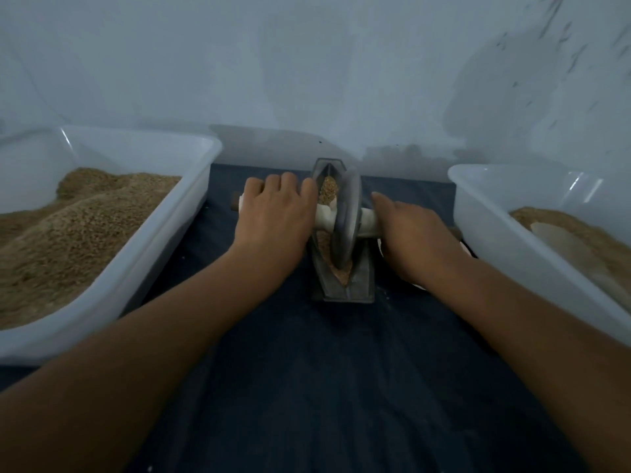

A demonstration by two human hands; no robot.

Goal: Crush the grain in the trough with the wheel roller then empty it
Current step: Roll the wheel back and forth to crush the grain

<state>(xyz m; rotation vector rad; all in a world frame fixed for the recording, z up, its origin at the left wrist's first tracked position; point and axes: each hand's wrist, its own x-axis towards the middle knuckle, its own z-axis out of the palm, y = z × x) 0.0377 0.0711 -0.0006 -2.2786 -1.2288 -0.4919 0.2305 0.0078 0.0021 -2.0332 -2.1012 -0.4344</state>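
A narrow grey metal trough (362,281) lies lengthwise on a dark cloth, holding tan grain (328,189) at its far end and finer crushed grain near its front. A grey wheel roller (346,216) stands upright in the trough on a white-wrapped axle. My left hand (275,216) grips the left handle of the axle with fingers curled over it. My right hand (415,233) grips the right handle, which is mostly hidden beneath it.
A white plastic tub (164,240) heaped with grain stands at the left. Another white tub (485,213) at the right holds grain and a pale scoop-like object. A pale wall rises close behind. Dark cloth (324,387) covers the floor in front.
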